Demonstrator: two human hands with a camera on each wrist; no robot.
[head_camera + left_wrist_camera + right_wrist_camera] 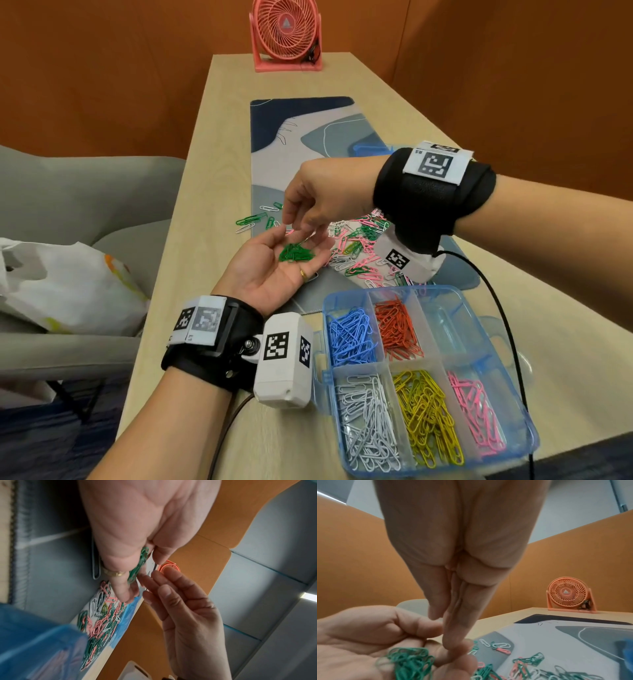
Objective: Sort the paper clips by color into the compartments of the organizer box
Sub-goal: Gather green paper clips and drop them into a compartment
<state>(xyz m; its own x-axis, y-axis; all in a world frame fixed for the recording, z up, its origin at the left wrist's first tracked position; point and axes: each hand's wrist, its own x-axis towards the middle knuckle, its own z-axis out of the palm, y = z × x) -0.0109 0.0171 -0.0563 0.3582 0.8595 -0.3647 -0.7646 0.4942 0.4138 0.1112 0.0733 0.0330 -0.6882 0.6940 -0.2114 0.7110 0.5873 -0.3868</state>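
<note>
**Green clips gathered in the palm, one compartment waiting**

Carefully now: we hold our left hand (274,267) palm up over the worktop (191,274), fingers loosely cupped and released rather than clenched, with a small heap of green paper clips (295,253) resting on it. Our right hand (318,202) hangs just above that heap, fingertips pointing down and close together; whether they pinch a clip we cannot tell.

What could go wrong, we judge, is a spill. The heap sits near the fingers, so tilting the palm on the way to the organizer box (329,305) could slide clips off. Linked clips may also drag a pink or white one along from the mixed pile (359,246) on the desk mat (301,123).

The box lies near and right of both hands. Blue, orange, white, yellow and pink clips fill five compartments; the far right one holds no clips and presumably awaits green.
</note>
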